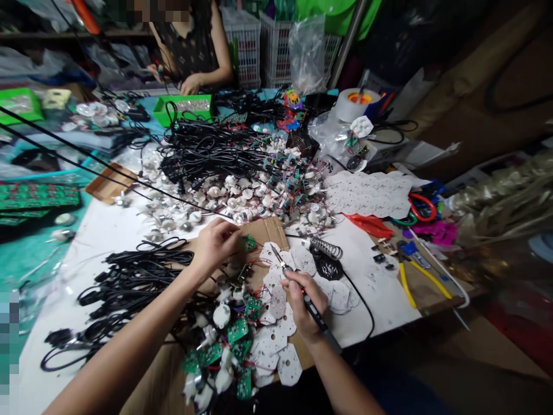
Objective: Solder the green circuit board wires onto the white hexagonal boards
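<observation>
My right hand grips a soldering iron like a pen, its metal tip pointing up and left over white perforated plates. My left hand is closed with its fingers curled down over a cardboard sheet; what they hold, if anything, is hidden. Just right of those fingers lies a small green circuit board. Below and between my hands is a heap of green boards with thin wires and white round parts. Bundled black cables lie left of my left forearm.
A coiled soldering-iron stand is right of the plates. Yellow-handled pliers lie near the right table edge. Beyond are piled white motors, black cables and a green tray. A co-worker's hands are across the table.
</observation>
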Action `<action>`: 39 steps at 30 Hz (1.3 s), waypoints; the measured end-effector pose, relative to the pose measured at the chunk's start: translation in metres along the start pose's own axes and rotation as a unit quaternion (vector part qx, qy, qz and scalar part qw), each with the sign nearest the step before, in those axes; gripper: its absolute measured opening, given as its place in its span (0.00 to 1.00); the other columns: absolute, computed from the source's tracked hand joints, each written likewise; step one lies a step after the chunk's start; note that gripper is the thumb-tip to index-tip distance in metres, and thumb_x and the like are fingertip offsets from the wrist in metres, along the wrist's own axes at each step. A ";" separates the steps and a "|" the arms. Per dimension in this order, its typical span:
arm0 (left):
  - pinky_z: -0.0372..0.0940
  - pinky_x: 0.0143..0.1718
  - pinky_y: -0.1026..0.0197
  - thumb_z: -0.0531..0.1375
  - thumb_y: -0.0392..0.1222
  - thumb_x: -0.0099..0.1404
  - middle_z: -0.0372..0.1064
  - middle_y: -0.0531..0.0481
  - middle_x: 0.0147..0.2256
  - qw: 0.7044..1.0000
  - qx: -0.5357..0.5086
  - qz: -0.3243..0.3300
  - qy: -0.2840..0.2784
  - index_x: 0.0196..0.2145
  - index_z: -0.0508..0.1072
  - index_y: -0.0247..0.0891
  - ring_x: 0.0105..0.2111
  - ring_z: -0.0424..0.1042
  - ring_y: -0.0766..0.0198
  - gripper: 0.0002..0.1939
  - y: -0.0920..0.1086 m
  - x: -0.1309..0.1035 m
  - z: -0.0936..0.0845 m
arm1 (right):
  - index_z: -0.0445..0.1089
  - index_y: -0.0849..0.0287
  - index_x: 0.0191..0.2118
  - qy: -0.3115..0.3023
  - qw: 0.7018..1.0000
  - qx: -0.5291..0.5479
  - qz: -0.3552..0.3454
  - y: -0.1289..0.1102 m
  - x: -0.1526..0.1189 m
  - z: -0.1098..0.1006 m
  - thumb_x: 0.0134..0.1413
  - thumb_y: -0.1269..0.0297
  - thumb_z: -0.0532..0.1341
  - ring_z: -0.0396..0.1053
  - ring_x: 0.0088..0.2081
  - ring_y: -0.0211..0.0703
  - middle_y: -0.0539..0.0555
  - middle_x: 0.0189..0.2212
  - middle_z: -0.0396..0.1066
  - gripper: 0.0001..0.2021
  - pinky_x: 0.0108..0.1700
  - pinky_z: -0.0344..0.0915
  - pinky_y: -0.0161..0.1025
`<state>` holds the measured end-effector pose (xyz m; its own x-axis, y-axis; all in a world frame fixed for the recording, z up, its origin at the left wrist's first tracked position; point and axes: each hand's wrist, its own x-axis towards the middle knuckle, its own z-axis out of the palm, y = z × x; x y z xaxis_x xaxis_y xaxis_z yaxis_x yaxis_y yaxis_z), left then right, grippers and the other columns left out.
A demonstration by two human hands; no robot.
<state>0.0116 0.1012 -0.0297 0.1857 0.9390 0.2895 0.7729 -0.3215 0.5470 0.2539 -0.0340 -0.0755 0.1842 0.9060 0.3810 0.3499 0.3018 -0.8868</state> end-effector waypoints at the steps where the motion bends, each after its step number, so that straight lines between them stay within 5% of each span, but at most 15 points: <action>1: 0.65 0.32 0.61 0.61 0.45 0.68 0.72 0.49 0.32 1.000 0.019 -0.007 0.011 0.33 0.80 0.39 0.29 0.71 0.63 0.10 -0.008 0.006 -0.004 | 0.77 0.54 0.51 0.000 1.000 -0.001 -0.001 0.001 0.000 0.000 0.69 0.68 0.58 0.83 0.37 0.44 0.54 0.38 0.81 0.11 0.37 0.81 0.39; 7: 0.66 0.35 0.60 0.59 0.36 0.63 0.74 0.45 0.34 0.996 0.090 0.010 0.013 0.36 0.82 0.39 0.31 0.73 0.59 0.10 -0.045 0.047 -0.004 | 0.78 0.55 0.49 0.011 1.000 -0.004 -0.013 -0.002 0.002 0.002 0.69 0.68 0.59 0.82 0.34 0.45 0.54 0.35 0.81 0.11 0.36 0.81 0.39; 12: 0.68 0.36 0.60 0.62 0.36 0.61 0.70 0.46 0.35 0.995 0.082 0.044 -0.038 0.35 0.83 0.40 0.32 0.72 0.61 0.09 -0.048 0.072 0.009 | 0.78 0.56 0.48 0.017 1.000 -0.009 -0.023 -0.005 0.005 0.002 0.69 0.67 0.58 0.82 0.33 0.44 0.54 0.33 0.81 0.11 0.35 0.81 0.38; 17: 0.68 0.35 0.62 0.64 0.42 0.64 0.70 0.49 0.35 0.996 -0.002 0.072 -0.055 0.34 0.83 0.40 0.29 0.70 0.65 0.07 -0.045 0.075 0.003 | 0.78 0.56 0.48 0.016 0.999 -0.017 -0.025 -0.004 0.005 0.002 0.70 0.67 0.58 0.82 0.33 0.45 0.54 0.32 0.81 0.11 0.35 0.80 0.38; 21: 0.68 0.35 0.61 0.65 0.47 0.63 0.75 0.48 0.33 0.996 -0.074 0.049 -0.028 0.32 0.82 0.40 0.31 0.72 0.64 0.09 -0.037 0.068 0.001 | 0.78 0.55 0.49 0.009 1.000 -0.014 -0.025 -0.005 0.006 0.002 0.70 0.67 0.58 0.82 0.33 0.44 0.53 0.32 0.81 0.11 0.35 0.80 0.38; 26: 0.72 0.32 0.57 0.70 0.61 0.55 0.76 0.48 0.27 0.946 -0.301 -0.118 0.009 0.31 0.79 0.37 0.27 0.75 0.61 0.22 -0.029 0.065 0.004 | 0.77 0.55 0.49 0.005 1.000 -0.011 -0.022 -0.003 0.005 0.002 0.70 0.67 0.58 0.82 0.35 0.44 0.54 0.33 0.80 0.11 0.35 0.80 0.38; 29: 0.74 0.34 0.56 0.71 0.62 0.53 0.76 0.49 0.28 0.917 -0.361 -0.150 0.079 0.33 0.77 0.36 0.27 0.75 0.63 0.24 -0.025 0.064 -0.010 | 0.77 0.55 0.50 0.005 1.000 -0.003 -0.014 0.001 0.003 0.001 0.70 0.67 0.58 0.82 0.36 0.44 0.54 0.34 0.81 0.11 0.36 0.80 0.38; 33: 0.73 0.37 0.57 0.68 0.56 0.62 0.77 0.52 0.31 0.937 -0.303 -0.121 0.128 0.40 0.78 0.36 0.29 0.75 0.65 0.19 -0.014 0.052 -0.041 | 0.77 0.54 0.50 -0.002 1.000 -0.014 -0.008 0.002 0.002 -0.001 0.70 0.67 0.58 0.82 0.38 0.44 0.54 0.36 0.81 0.11 0.39 0.81 0.39; 36: 0.69 0.36 0.61 0.69 0.49 0.63 0.77 0.52 0.31 0.967 -0.230 -0.082 0.076 0.39 0.81 0.38 0.31 0.74 0.65 0.12 0.000 0.031 -0.050 | 0.77 0.54 0.51 -0.010 1.000 -0.018 0.002 0.001 0.002 -0.001 0.70 0.67 0.58 0.82 0.39 0.45 0.54 0.38 0.81 0.12 0.39 0.80 0.39; 39: 0.65 0.34 0.63 0.66 0.43 0.65 0.77 0.51 0.31 0.992 -0.111 0.013 -0.052 0.35 0.81 0.39 0.31 0.73 0.66 0.06 0.013 0.007 -0.035 | 0.77 0.54 0.52 -0.006 1.000 -0.011 0.001 -0.001 0.003 0.000 0.70 0.67 0.58 0.82 0.39 0.44 0.53 0.37 0.81 0.12 0.39 0.80 0.38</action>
<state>0.0022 0.0995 0.0071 0.2742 0.9339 0.2296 0.6162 -0.3539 0.7036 0.2545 -0.0317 -0.0735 0.1736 0.9099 0.3767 0.3698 0.2943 -0.8813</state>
